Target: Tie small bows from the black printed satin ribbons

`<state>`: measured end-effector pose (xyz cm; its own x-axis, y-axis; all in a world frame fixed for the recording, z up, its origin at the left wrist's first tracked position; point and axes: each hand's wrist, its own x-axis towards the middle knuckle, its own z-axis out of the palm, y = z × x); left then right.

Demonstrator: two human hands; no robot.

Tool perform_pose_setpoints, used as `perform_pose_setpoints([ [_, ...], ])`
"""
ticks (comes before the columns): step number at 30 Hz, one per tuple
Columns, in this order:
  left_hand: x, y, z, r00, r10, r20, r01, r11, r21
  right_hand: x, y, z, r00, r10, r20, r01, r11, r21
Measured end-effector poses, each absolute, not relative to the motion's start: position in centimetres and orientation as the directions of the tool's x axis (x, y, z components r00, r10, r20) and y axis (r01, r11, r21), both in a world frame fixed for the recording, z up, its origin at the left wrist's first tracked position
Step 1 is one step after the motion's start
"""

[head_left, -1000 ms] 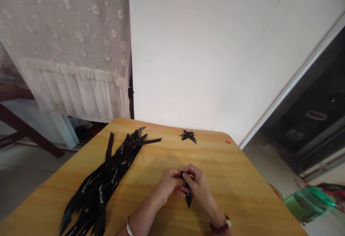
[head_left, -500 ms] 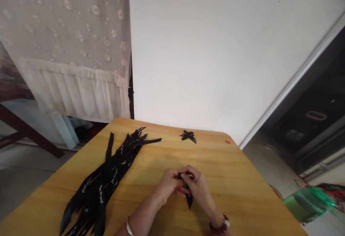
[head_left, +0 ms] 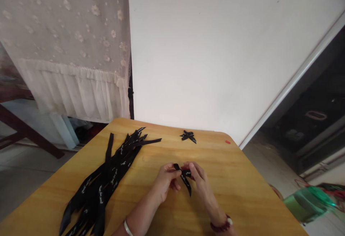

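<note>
A black ribbon with white lettering (head_left: 185,180) is held between both hands above the front half of the table, looped at the top with a pointed tail hanging down. My left hand (head_left: 168,180) pinches its left side between thumb and fingers. On the right side, my right hand (head_left: 198,178) grips the loop with thumb and fingers. A tied black ribbon bow (head_left: 188,135) lies near the table's back edge. To the left, a long pile of black printed ribbon strips (head_left: 107,178) stretches diagonally over the table.
The wooden table (head_left: 231,200) stands against a white panel (head_left: 215,56). A small red object (head_left: 228,142) lies at its back right. A lace curtain (head_left: 81,49) hangs at the left. Beside the table at the right is a green translucent container (head_left: 308,203).
My hands have spread slightly apart and moved up a little. The ribbon between them now shows a loop on each side, and its tail has risen with them.
</note>
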<state>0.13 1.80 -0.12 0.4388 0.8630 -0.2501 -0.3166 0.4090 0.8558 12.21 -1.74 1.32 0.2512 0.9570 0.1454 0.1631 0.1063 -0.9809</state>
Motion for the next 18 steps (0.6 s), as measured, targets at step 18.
perform_pose_setpoints([
  [18, -0.47, 2.14, 0.39, 0.366, 0.885, -0.287, -0.368, 0.421, 0.829, 12.77, -1.29, 0.75, 0.216, 0.964, 0.155, 0.242, 0.101, -0.965],
])
